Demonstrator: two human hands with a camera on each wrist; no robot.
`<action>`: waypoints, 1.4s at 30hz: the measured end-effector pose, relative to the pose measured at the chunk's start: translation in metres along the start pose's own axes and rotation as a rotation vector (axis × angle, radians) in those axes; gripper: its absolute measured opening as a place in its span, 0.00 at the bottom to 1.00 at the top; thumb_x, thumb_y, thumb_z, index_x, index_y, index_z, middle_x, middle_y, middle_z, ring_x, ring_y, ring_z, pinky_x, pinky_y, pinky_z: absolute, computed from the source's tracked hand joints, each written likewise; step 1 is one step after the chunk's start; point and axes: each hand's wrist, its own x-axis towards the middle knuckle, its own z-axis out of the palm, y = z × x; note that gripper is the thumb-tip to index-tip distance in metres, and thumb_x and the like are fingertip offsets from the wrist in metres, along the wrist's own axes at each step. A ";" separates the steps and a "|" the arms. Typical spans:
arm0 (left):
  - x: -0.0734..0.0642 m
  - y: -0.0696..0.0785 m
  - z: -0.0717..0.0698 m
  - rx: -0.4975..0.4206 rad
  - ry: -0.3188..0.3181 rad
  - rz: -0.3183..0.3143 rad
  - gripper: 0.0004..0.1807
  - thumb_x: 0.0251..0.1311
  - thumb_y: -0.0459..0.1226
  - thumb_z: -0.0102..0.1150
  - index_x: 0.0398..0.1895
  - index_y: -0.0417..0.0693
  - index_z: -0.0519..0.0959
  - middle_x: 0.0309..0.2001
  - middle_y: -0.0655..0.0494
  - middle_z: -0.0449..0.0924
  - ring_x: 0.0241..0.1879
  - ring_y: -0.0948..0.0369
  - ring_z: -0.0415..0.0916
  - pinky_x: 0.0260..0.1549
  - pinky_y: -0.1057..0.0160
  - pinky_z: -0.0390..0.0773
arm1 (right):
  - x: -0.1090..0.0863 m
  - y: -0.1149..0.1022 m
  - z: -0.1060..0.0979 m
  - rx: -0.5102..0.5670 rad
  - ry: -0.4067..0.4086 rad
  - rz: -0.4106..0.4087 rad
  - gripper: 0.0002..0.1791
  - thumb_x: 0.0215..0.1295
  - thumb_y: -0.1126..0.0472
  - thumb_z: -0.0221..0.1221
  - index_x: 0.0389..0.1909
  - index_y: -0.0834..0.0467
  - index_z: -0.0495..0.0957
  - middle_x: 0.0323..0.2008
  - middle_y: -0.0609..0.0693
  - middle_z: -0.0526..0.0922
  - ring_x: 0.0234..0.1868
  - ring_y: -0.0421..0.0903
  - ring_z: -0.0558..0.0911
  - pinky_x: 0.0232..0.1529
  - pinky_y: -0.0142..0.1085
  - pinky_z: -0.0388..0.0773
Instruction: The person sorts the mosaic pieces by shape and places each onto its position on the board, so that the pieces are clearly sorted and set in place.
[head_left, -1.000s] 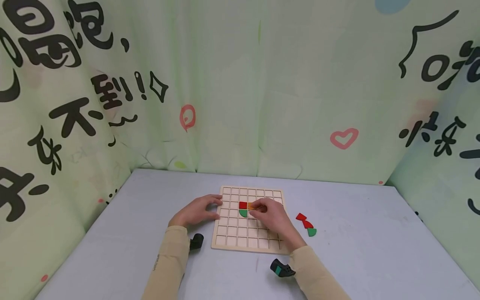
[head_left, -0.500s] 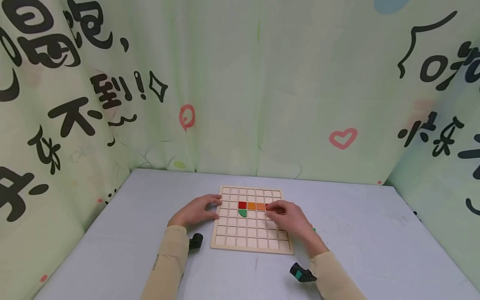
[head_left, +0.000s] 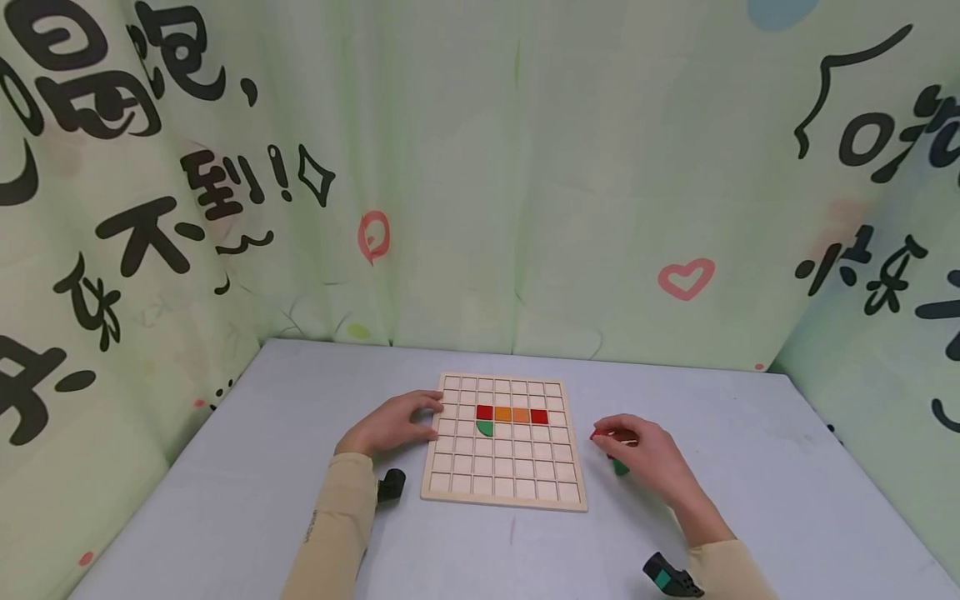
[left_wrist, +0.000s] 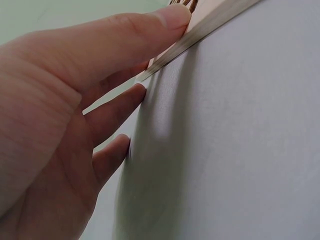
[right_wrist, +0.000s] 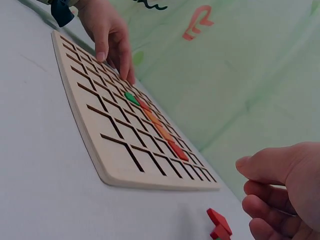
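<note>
A wooden grid board (head_left: 504, 479) lies on the table, with square cells. One row holds a red square (head_left: 484, 412), two orange squares (head_left: 512, 414) and another red square (head_left: 538, 417); a green quarter-round piece (head_left: 485, 428) sits below the first. My left hand (head_left: 397, 421) rests at the board's left edge; its thumb (left_wrist: 172, 20) touches the edge in the left wrist view. Right of the board, my right hand (head_left: 641, 450) hovers over loose pieces, fingers loosely bent, with nothing seen between them. Red pieces (right_wrist: 220, 224) and a green piece (head_left: 619, 467) lie there, partly hidden.
The white table (head_left: 750, 483) reaches back to a pale green printed curtain (head_left: 450, 167) that also runs along both sides. Black wrist cameras, one on the left (head_left: 391, 485) and one on the right (head_left: 671, 575), stick out at the sleeves.
My right hand set the second red square at the end of the row, uncovering the orange pair, and moved right off the board to the loose pieces. The left hand stays put.
</note>
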 end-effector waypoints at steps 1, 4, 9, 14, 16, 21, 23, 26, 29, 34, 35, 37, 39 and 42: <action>0.000 0.000 0.000 -0.001 -0.001 0.000 0.22 0.57 0.35 0.68 0.56 0.42 0.79 0.69 0.55 0.67 0.72 0.53 0.57 0.70 0.53 0.59 | -0.002 0.004 -0.003 -0.005 0.001 0.011 0.19 0.66 0.52 0.63 0.52 0.58 0.80 0.44 0.50 0.83 0.44 0.48 0.79 0.38 0.36 0.78; 0.000 -0.001 0.001 -0.001 -0.001 0.006 0.22 0.57 0.35 0.68 0.55 0.42 0.79 0.69 0.54 0.67 0.71 0.52 0.57 0.70 0.52 0.59 | -0.007 0.013 -0.012 -0.032 0.008 0.050 0.20 0.66 0.50 0.61 0.54 0.57 0.79 0.46 0.52 0.82 0.47 0.50 0.78 0.41 0.39 0.78; 0.000 -0.001 0.001 -0.001 0.004 0.013 0.21 0.57 0.34 0.68 0.55 0.41 0.79 0.69 0.53 0.67 0.71 0.51 0.58 0.70 0.52 0.59 | -0.013 0.025 -0.024 -0.072 0.021 0.054 0.22 0.67 0.50 0.60 0.55 0.59 0.78 0.50 0.56 0.81 0.50 0.55 0.77 0.44 0.43 0.80; 0.001 -0.002 0.001 0.002 0.000 0.007 0.22 0.57 0.35 0.68 0.55 0.42 0.79 0.69 0.54 0.67 0.72 0.52 0.57 0.70 0.52 0.59 | -0.016 0.032 -0.031 -0.078 0.012 0.070 0.23 0.67 0.50 0.61 0.56 0.60 0.77 0.49 0.56 0.81 0.51 0.55 0.77 0.45 0.43 0.81; 0.001 -0.002 0.001 0.003 -0.002 0.006 0.22 0.57 0.35 0.68 0.56 0.42 0.79 0.69 0.54 0.67 0.72 0.52 0.57 0.70 0.52 0.59 | -0.017 0.033 -0.032 -0.072 0.003 0.079 0.24 0.66 0.49 0.61 0.57 0.60 0.77 0.49 0.56 0.81 0.50 0.55 0.77 0.44 0.44 0.81; 0.002 -0.002 0.002 0.001 0.006 0.003 0.22 0.57 0.35 0.69 0.55 0.42 0.79 0.69 0.55 0.67 0.71 0.52 0.58 0.70 0.52 0.59 | -0.015 0.037 -0.028 -0.080 -0.008 0.079 0.25 0.64 0.51 0.63 0.56 0.62 0.76 0.48 0.57 0.81 0.47 0.54 0.78 0.40 0.40 0.81; 0.002 -0.003 0.002 0.000 0.009 0.000 0.22 0.56 0.35 0.69 0.55 0.43 0.79 0.69 0.55 0.67 0.71 0.52 0.58 0.69 0.52 0.60 | -0.015 0.040 -0.025 -0.092 -0.010 0.071 0.24 0.63 0.52 0.65 0.55 0.63 0.77 0.47 0.57 0.80 0.46 0.53 0.78 0.37 0.37 0.81; 0.002 -0.003 0.002 0.001 0.009 -0.005 0.22 0.56 0.35 0.69 0.55 0.43 0.79 0.69 0.56 0.67 0.72 0.53 0.57 0.70 0.53 0.60 | -0.014 0.042 -0.021 -0.109 -0.008 0.060 0.24 0.61 0.54 0.66 0.54 0.62 0.78 0.45 0.56 0.80 0.44 0.51 0.77 0.34 0.34 0.80; 0.002 -0.003 0.002 0.002 0.010 -0.001 0.22 0.56 0.35 0.69 0.55 0.43 0.79 0.69 0.55 0.67 0.72 0.52 0.57 0.69 0.52 0.60 | -0.014 0.043 -0.018 -0.125 -0.002 0.043 0.23 0.59 0.56 0.68 0.52 0.62 0.79 0.43 0.54 0.81 0.41 0.49 0.77 0.33 0.34 0.78; 0.002 -0.002 0.001 0.008 0.006 0.009 0.22 0.57 0.35 0.69 0.56 0.42 0.79 0.69 0.55 0.67 0.71 0.52 0.58 0.69 0.53 0.60 | -0.013 0.043 -0.013 -0.143 0.001 0.036 0.22 0.57 0.57 0.69 0.51 0.62 0.79 0.39 0.51 0.80 0.38 0.47 0.75 0.34 0.35 0.76; 0.001 -0.001 0.001 0.009 0.005 0.009 0.22 0.57 0.35 0.69 0.56 0.42 0.79 0.69 0.55 0.67 0.72 0.53 0.58 0.70 0.53 0.60 | -0.013 0.043 -0.013 -0.145 0.002 0.037 0.22 0.57 0.58 0.69 0.51 0.62 0.79 0.38 0.51 0.80 0.38 0.47 0.75 0.34 0.35 0.75; 0.001 -0.001 0.000 0.010 0.003 0.007 0.22 0.57 0.35 0.69 0.56 0.42 0.79 0.69 0.55 0.67 0.72 0.53 0.57 0.70 0.53 0.60 | -0.012 0.043 -0.011 -0.147 0.000 0.037 0.21 0.57 0.58 0.69 0.50 0.63 0.80 0.36 0.50 0.80 0.37 0.47 0.75 0.34 0.35 0.74; 0.001 0.000 0.000 0.006 0.004 0.004 0.22 0.57 0.35 0.69 0.56 0.42 0.79 0.69 0.55 0.67 0.72 0.52 0.58 0.69 0.52 0.60 | -0.012 0.044 -0.010 -0.152 -0.003 0.040 0.20 0.57 0.59 0.69 0.49 0.62 0.80 0.35 0.49 0.79 0.36 0.47 0.74 0.34 0.36 0.73; 0.001 -0.001 0.001 -0.003 0.007 -0.005 0.23 0.56 0.35 0.69 0.56 0.42 0.79 0.69 0.55 0.68 0.71 0.52 0.58 0.69 0.52 0.60 | -0.011 0.044 -0.008 -0.163 -0.006 0.044 0.18 0.57 0.61 0.69 0.48 0.62 0.80 0.34 0.49 0.79 0.36 0.46 0.74 0.34 0.35 0.73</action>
